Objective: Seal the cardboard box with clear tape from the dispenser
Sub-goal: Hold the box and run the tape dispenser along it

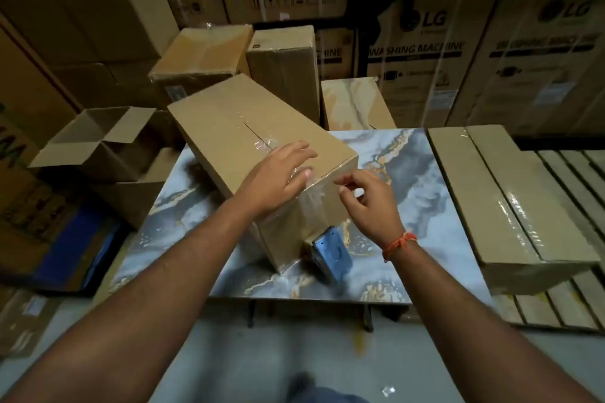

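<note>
A long brown cardboard box lies slantwise on a blue marbled table. Clear tape runs along the top seam and down over the box's near end. My left hand lies flat on the top near the edge, fingers spread on the tape. My right hand hovers at the near right corner with fingers curled and apart, holding nothing. The blue tape dispenser leans on the table against the box's near end, below my right wrist.
An open empty carton sits left of the table. Sealed boxes stand behind, and a taped flat box lies on stacks to the right. Large washing machine cartons wall the back. Grey floor lies below.
</note>
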